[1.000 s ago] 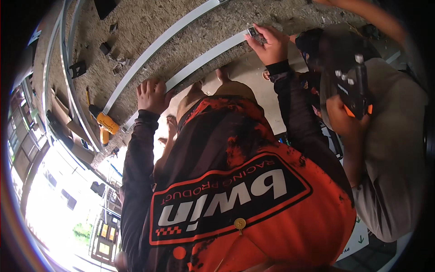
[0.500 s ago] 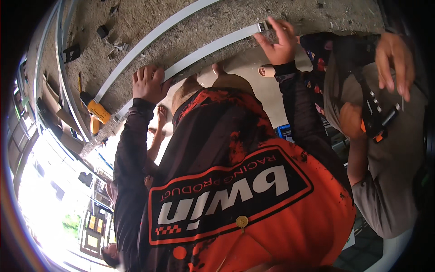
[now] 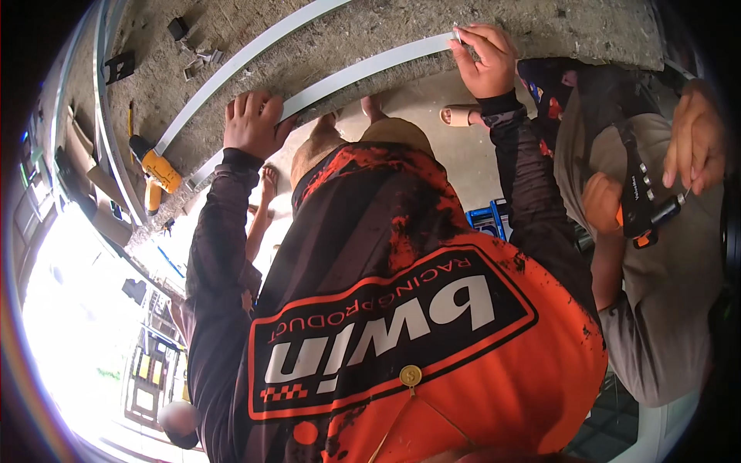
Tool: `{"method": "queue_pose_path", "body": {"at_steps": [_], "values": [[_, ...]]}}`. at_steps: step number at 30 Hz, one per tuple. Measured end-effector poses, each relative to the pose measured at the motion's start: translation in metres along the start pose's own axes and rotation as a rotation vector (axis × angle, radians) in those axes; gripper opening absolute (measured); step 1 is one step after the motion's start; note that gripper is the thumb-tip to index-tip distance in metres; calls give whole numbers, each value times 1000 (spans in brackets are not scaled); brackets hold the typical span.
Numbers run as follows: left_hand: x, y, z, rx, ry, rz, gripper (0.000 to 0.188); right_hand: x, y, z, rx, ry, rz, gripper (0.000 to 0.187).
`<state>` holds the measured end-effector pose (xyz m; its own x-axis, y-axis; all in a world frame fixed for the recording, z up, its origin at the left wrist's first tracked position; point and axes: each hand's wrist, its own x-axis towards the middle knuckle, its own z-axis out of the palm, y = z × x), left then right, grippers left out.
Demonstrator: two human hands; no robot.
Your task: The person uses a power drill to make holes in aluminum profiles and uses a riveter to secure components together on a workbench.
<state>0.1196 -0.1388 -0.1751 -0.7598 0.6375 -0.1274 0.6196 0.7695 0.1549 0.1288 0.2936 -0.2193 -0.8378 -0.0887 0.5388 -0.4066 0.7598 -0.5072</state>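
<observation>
Upper middle of the frame: long pale grey strip [image 3: 363, 69], lying slantwise on a rough concrete surface [image 3: 556, 23], rising toward the upper right.
Upper left of the frame: second pale strip [image 3: 247, 58], alongside the first and apart from it.
Centre and lower frame: co-worker seen from behind in an orange and black jersey [image 3: 401, 324], both dark-sleeved arms raised to the first strip.
Co-worker's hand, left of centre [image 3: 253, 123]: fingers curled over the strip's edge, pressing on it.
Co-worker's hand, upper right of centre [image 3: 486, 58]: fingers bunched, pinching the strip's upper end.
Right of the frame: second co-worker in a grey shirt [image 3: 664, 324], holding a black and orange hand tool [image 3: 644, 208].
Second co-worker's lower hand [image 3: 602, 202]: wrapped round the tool's handle.
Second co-worker's upper hand [image 3: 695, 147]: fingers bent loosely, touching the tool's top.
Left of the frame: yellow and black drill [image 3: 158, 174], lying on the concrete near the second strip's lower end.
Camera wearer's own hands: cannot tell; neither shows.
</observation>
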Motion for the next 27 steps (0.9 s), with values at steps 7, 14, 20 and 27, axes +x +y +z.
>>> {"method": "queue_pose_path", "body": {"at_steps": [7,14,20,27], "values": [[-20,-8,-34,-183,210,-119,56,-16,-14,6,145,79,276,50],[-231,-201,-47,71,-5,-909,76,-30,-79,21,-50,155,124,47],[-235,-250,-16,96,-283,-754,93,-29,-116,55,-34,-21,166,29],[-230,-272,-3,-46,-125,-590,102,-22,-102,60,-44,459,544,35]]}}
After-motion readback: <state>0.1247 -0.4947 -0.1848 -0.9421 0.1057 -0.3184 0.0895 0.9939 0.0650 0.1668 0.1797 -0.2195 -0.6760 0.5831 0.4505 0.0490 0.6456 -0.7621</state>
